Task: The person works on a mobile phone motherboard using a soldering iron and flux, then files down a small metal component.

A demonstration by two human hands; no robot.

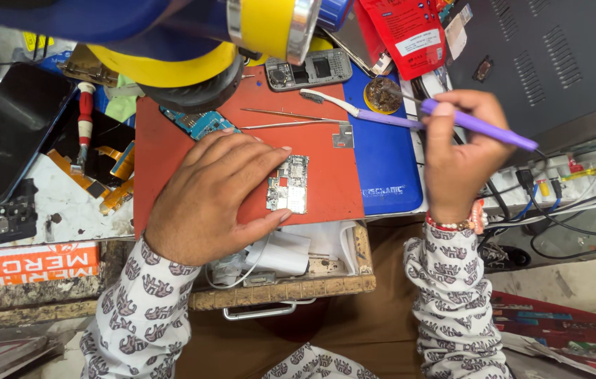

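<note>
The left hand (210, 196) lies flat and spread on the red work mat (326, 179), its thumb and fingertips resting against the left edge of a small silver circuit board (289, 184), pinning it in place rather than gripping it. The board lies face up near the middle of the mat, its long side running away from the person. The right hand (460, 158) is curled closed around a purple-handled soldering iron (480, 126), held like a pen, with its tip pointed toward a round tin of brass cleaning wool (382, 95) that sits on the blue mat (385, 168) just beside the red one. A white and purple brush (354, 109) lies across the seam of the two mats, and a pair of thin metal tweezers (291, 119) rests on the red mat beyond the board, next to a small metal shield plate (343, 137). A blue circuit board (199, 123) sits at the mat's far left corner, and a stripped phone frame (308, 70) lies past the far edge. Left of the mat are a dark phone screen (10, 126), orange flex cables (112, 175) and a red-handled screwdriver (84, 119). A white charger (280, 253) sits in the open wooden drawer (291, 284) below.
</note>
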